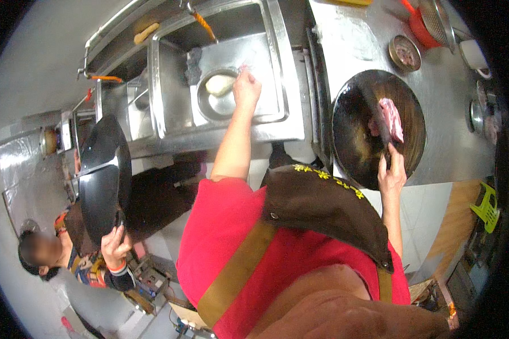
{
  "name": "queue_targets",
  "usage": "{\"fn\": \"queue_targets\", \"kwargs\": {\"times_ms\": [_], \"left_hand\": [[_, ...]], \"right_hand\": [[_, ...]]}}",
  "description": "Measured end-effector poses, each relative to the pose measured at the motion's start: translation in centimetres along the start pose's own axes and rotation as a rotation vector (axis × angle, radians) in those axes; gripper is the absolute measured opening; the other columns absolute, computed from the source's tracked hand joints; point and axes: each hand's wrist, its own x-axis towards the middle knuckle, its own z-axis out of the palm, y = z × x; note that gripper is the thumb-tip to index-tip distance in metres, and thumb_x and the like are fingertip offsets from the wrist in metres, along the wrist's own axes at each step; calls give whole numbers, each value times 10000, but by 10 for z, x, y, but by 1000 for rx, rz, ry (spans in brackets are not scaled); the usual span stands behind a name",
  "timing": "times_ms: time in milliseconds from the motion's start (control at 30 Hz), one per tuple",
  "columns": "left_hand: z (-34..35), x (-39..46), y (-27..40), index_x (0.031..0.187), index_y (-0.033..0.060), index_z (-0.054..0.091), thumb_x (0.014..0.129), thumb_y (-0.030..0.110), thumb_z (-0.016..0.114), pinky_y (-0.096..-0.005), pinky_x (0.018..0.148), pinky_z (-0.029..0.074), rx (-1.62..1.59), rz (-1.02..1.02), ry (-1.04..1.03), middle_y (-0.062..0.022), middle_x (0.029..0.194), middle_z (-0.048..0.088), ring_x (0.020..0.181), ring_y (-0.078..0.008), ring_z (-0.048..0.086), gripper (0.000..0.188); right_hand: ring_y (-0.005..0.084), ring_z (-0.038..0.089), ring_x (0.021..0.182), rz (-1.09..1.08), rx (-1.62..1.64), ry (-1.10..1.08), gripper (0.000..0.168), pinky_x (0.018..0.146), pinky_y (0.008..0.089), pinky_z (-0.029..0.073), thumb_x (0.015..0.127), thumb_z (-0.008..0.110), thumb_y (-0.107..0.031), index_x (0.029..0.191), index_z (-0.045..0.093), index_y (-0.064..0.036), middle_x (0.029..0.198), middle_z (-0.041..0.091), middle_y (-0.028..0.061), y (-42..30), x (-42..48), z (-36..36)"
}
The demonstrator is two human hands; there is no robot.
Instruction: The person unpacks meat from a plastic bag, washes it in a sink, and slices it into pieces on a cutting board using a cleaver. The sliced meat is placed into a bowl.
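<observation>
My left hand [247, 89] reaches over the steel sink [220, 46] at the right rim of a round metal bowl [205, 111]. Its fingers look curled, with a blurred pinkish patch just past them; whether they hold it I cannot tell. In the bowl rests a pale, rounded lump [219, 84], possibly a peeled vegetable. My right hand [392, 170] grips the handle of a dark-bladed knife [374, 106] over a round, wet, dark chopping block [356, 152]. A strip of raw pink meat [391, 118] lies along the blade's right side, with a smaller reddish piece on the left.
On the steel counter [445, 110] stand a small bowl of meat [406, 53], a red container with a strainer [432, 25] and a white mug [475, 55]. An orange-handled tap [203, 25] overhangs the sink. Left, another person's hand [115, 245] holds a large black wok [104, 186].
</observation>
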Motion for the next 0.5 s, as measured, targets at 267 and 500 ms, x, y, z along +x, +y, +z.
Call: {"fn": "queue_targets", "kwargs": {"times_ms": [267,500], "left_hand": [[134,50,-118,1080,48,627,803,100,525,-440,883,477,309,-7,-650,-217,998,651,987,-367,621,300],[162,28,-109,1281,172,553,920,112,391,-468,988,422,521,161,-1328,-116,1362,471,1221,-323,500,400]], "right_hand": [[313,565,910,62,-364,63,464,773,422,460,755,762,-241,1187,624,-144,962,591,128,22,-32,36],[311,586,978,-40,78,-121,270,843,378,481,820,678,-81,1083,632,-43,1082,582,148,-124,71,52]]}}
